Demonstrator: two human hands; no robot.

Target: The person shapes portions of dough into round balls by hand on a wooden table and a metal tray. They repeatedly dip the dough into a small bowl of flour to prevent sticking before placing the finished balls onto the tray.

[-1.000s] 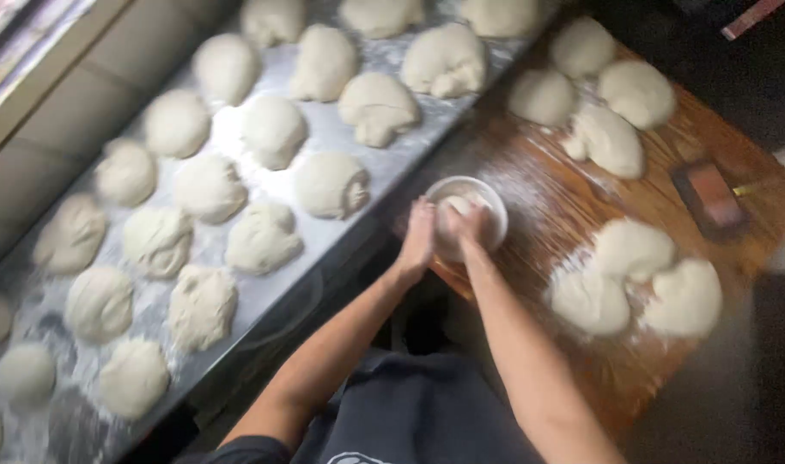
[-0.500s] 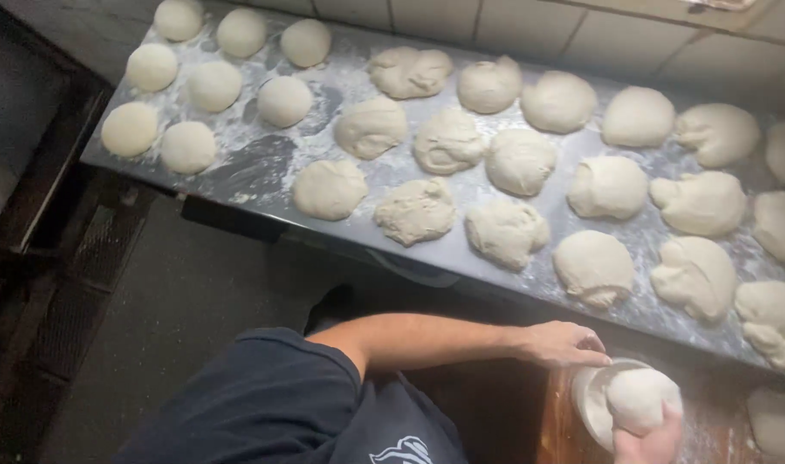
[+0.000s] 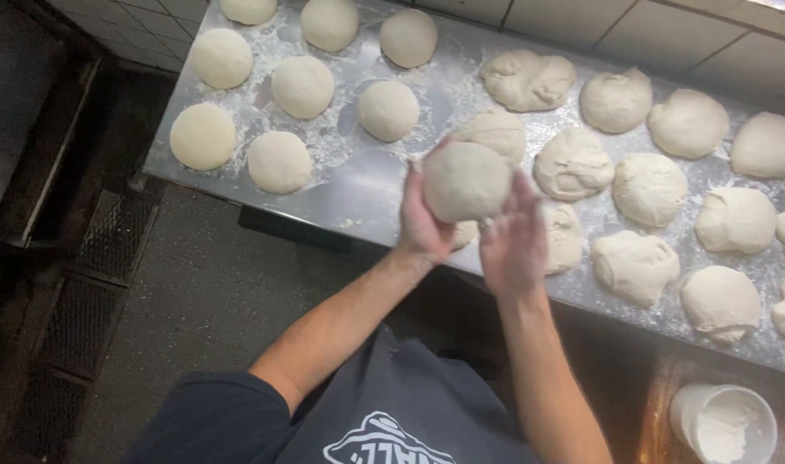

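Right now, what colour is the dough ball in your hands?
Pale off-white, dusted with flour: the dough ball, clearest in the head view.

The dough ball [image 3: 466, 181] came up out of the white flour bowl [image 3: 724, 423] and over the steel table [image 3: 358, 193]. The left hand [image 3: 422, 225] and right hand [image 3: 513, 241] left the bowl and closed around it, cupping it from both sides.

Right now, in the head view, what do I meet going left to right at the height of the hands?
Dark floor grate → left hand → held dough ball → right hand → rough dough lump → another lump.
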